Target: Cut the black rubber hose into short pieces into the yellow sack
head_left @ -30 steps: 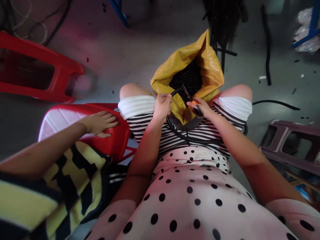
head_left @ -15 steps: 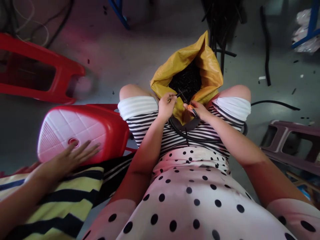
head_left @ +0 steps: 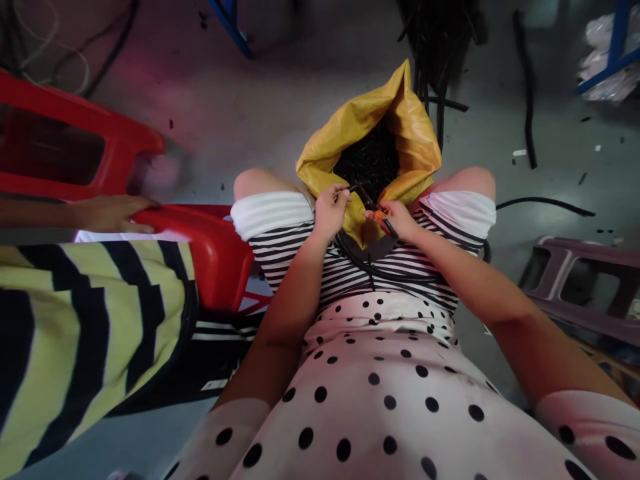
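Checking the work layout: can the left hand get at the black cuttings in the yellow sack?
Probably yes: the left hand is beside the open yellow sack and the black cuttings lie exposed, but that hand holds black tubing.

R fingers (head_left: 391,207) w/ scissors (head_left: 380,219)

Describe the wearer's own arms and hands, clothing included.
Left hand and right hand: ungloved. Forearms uncovered, no watch or wristband visible. Short sleeves: whitish with round black dots, matching the top. Rings: too small to tell.
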Demonstrator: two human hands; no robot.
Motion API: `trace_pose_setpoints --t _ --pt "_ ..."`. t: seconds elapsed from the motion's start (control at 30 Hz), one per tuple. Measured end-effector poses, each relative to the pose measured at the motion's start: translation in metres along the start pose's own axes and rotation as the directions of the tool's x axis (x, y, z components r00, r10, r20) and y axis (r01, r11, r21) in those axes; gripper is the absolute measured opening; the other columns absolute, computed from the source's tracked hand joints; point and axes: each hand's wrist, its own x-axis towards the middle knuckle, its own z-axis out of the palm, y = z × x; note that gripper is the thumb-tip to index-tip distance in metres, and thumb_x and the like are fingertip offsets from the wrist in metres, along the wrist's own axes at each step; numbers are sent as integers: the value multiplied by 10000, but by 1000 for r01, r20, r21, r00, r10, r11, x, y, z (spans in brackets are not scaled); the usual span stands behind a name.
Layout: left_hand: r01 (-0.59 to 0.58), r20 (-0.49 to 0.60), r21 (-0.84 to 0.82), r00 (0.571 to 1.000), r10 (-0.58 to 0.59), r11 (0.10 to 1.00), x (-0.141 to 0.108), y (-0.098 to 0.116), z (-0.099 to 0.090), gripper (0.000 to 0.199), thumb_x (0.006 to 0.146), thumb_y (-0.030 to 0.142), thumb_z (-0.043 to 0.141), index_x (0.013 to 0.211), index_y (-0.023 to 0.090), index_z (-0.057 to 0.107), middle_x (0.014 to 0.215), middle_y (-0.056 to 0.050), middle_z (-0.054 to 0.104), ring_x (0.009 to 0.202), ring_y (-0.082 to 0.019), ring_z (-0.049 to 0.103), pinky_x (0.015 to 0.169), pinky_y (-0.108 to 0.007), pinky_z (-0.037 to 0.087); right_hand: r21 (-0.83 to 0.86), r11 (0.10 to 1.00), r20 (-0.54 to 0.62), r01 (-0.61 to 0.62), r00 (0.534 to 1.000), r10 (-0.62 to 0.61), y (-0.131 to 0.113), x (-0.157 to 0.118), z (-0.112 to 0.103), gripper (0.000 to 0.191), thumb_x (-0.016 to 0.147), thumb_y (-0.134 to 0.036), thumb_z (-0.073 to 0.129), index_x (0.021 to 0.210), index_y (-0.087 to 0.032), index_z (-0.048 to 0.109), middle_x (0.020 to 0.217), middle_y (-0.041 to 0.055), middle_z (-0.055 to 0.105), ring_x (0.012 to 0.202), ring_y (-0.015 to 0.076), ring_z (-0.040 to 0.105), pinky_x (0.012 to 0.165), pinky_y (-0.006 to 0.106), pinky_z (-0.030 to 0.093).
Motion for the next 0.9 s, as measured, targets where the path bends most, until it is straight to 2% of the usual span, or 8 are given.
trace_pose_setpoints --t 0.17,0.3,0.43,0.63,0.7,0.77,0.83,0.9 --pt "13 -85 -4 996 -13 1000 -1 2 0 211 1013 380 641 1118 204 693 991 -79 786 998 -224 745 907 -342 595 -38 998 -3 51 999 -52 4 4 -1 640 678 -731 833 680 -253 407 565 -67 356 563 99 323 517 261 197" --pt "-64 -24 78 998 66 995 -3 7 -3 149 977 315 662 1079 216 706 1008 -65 798 1053 -230 748 1031 -367 573 -28 999 -3 29 1000 -29 5 3 -2 626 658 -701 850 715 -256 414 575 -67 400 568 107 363 515 253 229" --pt "-89 94 68 992 82 994 -6 10 -2 161 942 228 641 1084 199 712 1030 -63 806 1034 -218 750 1029 -358 564 25 999 20 -24 1000 23 4 0 -3 683 663 -784 861 763 -258 438 583 -66 434 551 108 389 502 248 258" --pt "-37 58 13 998 36 999 -9 14 4 109 975 220 623 1061 200 686 967 -55 782 1009 -204 746 1036 -357 564 59 998 -84 11 996 -6 -3 2 -3 763 608 -827 905 721 -265 401 536 -74 408 498 101 386 458 258 258" --pt "-46 131 -17 990 48 999 -12 17 6 88 973 220 637 1046 201 682 958 -46 772 1005 -196 741 1015 -344 571 152 988 -95 -3 995 18 -10 3 -4 759 608 -807 925 749 -267 410 554 -62 475 489 114 437 448 269 306" --pt "-41 267 -66 962 57 997 -18 20 9 71 968 226 661 1031 199 680 960 -37 766 949 -176 735 948 -315 583 241 970 -79 -15 996 35 -17 4 -6 730 627 -775 940 781 -262 444 600 -41 551 489 127 486 448 283 359" --pt "28 376 -101 926 12 994 -25 22 12 108 983 269 681 1067 202 671 962 -29 757 785 -142 705 790 -280 586 285 959 -82 -1 996 25 -21 4 -10 688 657 -730 951 806 -254 478 641 -29 584 491 127 508 455 293 396" --pt "157 422 -110 901 -97 982 -28 21 12 176 1007 339 691 1121 214 646 922 -14 726 592 -108 624 594 -248 524 286 958 -156 28 988 18 -22 6 -14 638 720 -682 939 831 -252 481 645 -36 572 491 117 504 466 288 408"
